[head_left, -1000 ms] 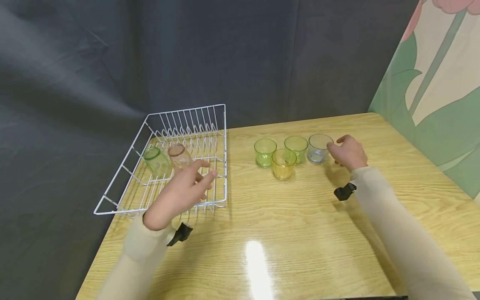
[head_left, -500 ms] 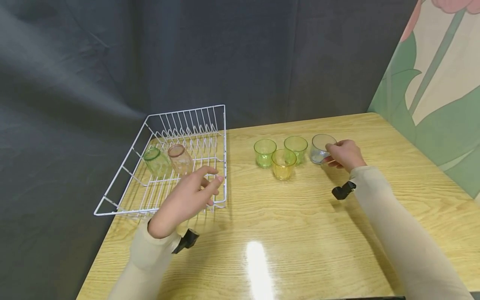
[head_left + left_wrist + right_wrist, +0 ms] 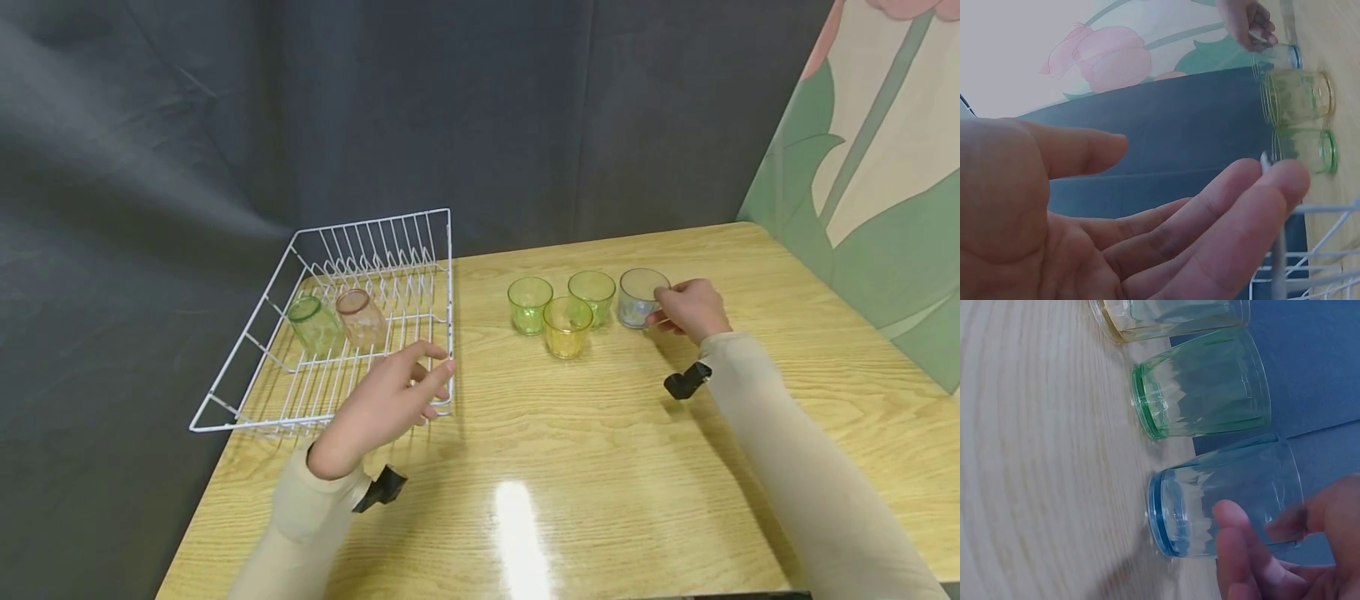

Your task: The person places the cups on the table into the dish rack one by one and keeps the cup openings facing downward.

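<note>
A blue-tinted clear glass [image 3: 636, 307] stands upright at the right end of a group of glasses. My right hand [image 3: 693, 310] holds it from its right side, thumb near the rim and fingers along the wall; the right wrist view shows the blue glass [image 3: 1210, 494] with its base by the tabletop. Left of it are two green glasses [image 3: 530, 308] and a yellow glass [image 3: 567, 332], all upright. My left hand [image 3: 382, 400] hovers over the front right corner of the white wire dish rack [image 3: 322, 423], fingers loosely bent with nothing between them.
Inside the rack, a green glass [image 3: 315, 325] and a pinkish glass [image 3: 362, 318] stand tilted towards its back left. A dark curtain [image 3: 517, 125] hangs behind the wooden table [image 3: 585, 467]. A flower-patterned wall covering [image 3: 885, 192] borders the right.
My right hand has closed around the blue glass, which shifted slightly right and then a little back left. My left hand has drifted right and towards the front over the rack.
</note>
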The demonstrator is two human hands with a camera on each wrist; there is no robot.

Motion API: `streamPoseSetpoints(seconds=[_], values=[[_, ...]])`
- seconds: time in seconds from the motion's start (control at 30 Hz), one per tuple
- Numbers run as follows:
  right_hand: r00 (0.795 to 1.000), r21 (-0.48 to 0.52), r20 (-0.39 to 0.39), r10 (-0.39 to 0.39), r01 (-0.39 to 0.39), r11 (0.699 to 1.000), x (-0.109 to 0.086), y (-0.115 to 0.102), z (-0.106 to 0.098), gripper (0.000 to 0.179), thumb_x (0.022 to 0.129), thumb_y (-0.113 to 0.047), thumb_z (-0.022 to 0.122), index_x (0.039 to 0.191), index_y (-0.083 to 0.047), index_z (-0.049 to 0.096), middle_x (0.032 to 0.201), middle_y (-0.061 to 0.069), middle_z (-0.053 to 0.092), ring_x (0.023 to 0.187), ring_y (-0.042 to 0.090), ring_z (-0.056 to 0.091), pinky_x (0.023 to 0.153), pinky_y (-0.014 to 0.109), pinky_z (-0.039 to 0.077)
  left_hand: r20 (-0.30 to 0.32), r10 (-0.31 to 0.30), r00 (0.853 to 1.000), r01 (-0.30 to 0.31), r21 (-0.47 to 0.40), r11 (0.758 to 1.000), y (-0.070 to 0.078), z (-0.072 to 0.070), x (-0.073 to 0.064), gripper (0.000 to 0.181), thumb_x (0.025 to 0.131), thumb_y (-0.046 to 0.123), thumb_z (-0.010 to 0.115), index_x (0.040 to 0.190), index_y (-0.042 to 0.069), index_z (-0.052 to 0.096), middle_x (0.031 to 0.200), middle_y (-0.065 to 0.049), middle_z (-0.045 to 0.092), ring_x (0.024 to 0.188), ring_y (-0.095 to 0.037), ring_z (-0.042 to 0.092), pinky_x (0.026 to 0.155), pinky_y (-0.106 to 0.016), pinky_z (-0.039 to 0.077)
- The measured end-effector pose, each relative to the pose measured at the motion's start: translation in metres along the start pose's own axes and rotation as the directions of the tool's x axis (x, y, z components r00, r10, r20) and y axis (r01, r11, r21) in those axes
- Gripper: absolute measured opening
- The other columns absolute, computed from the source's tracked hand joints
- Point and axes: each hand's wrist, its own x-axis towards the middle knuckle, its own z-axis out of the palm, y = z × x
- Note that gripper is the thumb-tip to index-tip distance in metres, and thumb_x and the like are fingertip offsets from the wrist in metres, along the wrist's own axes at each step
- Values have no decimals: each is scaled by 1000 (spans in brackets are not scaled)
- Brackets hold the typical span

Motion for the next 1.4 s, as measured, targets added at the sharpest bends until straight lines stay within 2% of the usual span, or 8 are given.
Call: streamPoseSetpoints(seconds=[0.13,0.37,0.63,0.9,1.07,1.27,1.4], values=[[999,-4,-31,-9,9,1000,-2,-1,1,54,101,-34,43,126,11,58,76,4,76,69,18,72,61,33,55,-13,7,1000,-7,2,1000,0,4,-1,38,103,38,55,130,12,59,94,-7,73,66,-13,68,64,-28,58],[992,-20,-122,-39,37,999,-9,-7,-1,62,102,-38,42,139,11,49,75,-1,75,66,12,71,60,30,52,2,44,999,-44,-58,997,2,9,0,35,103,34,55,128,10,59,90,-6,71,65,-16,69,61,-30,59],[969,-96,-225,-101,81,992,-22,-24,-11,55,99,-39,41,131,1,61,68,-10,72,63,7,67,61,33,44,-2,36,999,-36,-83,996,3,14,0,35,103,36,55,128,13,60,89,-3,71,67,-19,69,61,-32,59],[934,-187,-315,-170,114,976,-44,-54,-7,47,92,-32,41,121,-6,67,70,-2,75,54,5,64,54,34,39,-23,59,998,-61,-101,993,4,17,2,34,103,38,55,127,15,61,87,-1,72,67,-19,68,60,-34,58],[920,-185,-309,-241,190,964,-60,-72,3,42,93,-29,44,117,-5,69,72,2,75,54,7,65,51,33,39,-49,102,994,-108,-139,984,5,18,5,34,103,37,55,129,14,59,90,-7,73,68,-19,68,60,-35,58],[912,-163,-222,-345,314,935,-79,-90,19,35,94,-27,48,109,-5,72,64,2,72,56,20,68,42,31,39,-136,125,983,-149,-182,972,10,21,10,26,103,32,56,123,17,62,88,-5,72,72,-19,68,58,-37,59],[912,-164,-152,-380,356,920,-89,-98,29,36,95,-28,50,110,-4,72,64,4,72,54,18,66,40,30,38,-151,132,980,-162,-208,965,15,24,14,25,103,31,56,124,17,63,89,-5,72,73,-20,68,56,-38,58]])
